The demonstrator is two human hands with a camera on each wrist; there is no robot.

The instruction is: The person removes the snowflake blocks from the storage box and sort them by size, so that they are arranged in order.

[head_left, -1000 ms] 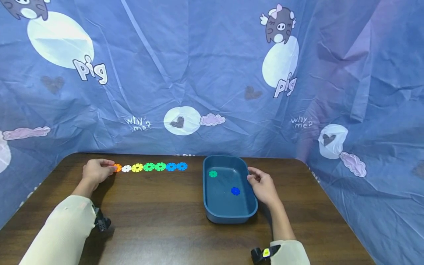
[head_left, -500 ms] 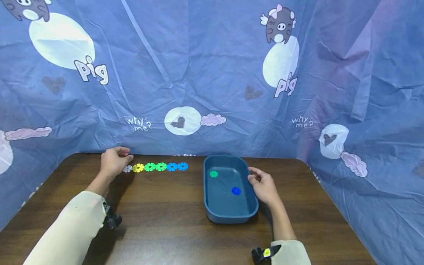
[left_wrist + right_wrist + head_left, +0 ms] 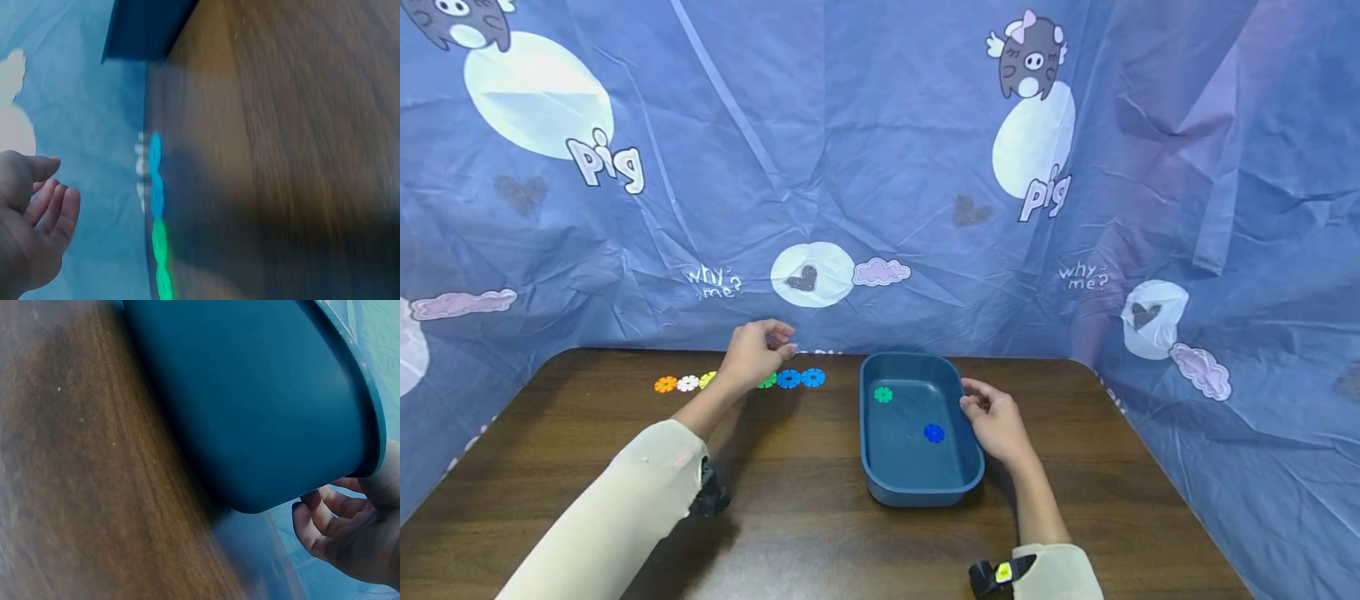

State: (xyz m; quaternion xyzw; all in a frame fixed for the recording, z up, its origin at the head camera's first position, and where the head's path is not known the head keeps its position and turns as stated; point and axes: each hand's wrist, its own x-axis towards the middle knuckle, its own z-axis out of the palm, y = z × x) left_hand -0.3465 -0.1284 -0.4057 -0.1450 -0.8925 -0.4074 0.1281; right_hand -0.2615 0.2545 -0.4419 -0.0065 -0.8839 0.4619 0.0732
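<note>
My left hand (image 3: 756,354) hovers over the row of flower-shaped plastic discs along the table's far side, fingers loosely bent and nothing between them. In that row lie an orange disc (image 3: 666,384), a white disc (image 3: 688,383), a partly covered yellow disc (image 3: 707,380), green discs (image 3: 160,244) and blue discs (image 3: 812,377). My forearm and hand hide part of the row in the head view. With my right hand (image 3: 996,421) I hold the right rim of a dark blue tub (image 3: 917,490). Inside the tub lie a green disc (image 3: 883,394) and a dark blue disc (image 3: 934,433).
The brown wooden table (image 3: 805,533) has rounded far corners. Right behind its far edge hangs a blue curtain (image 3: 880,167) printed with pigs and lettering. The tub stands right of the row, a short gap from its last blue disc.
My left hand has left the orange disc at the row's left end and moved right, above the discs. The orange disc lies in the row. My right hand and the tub have stayed put.
</note>
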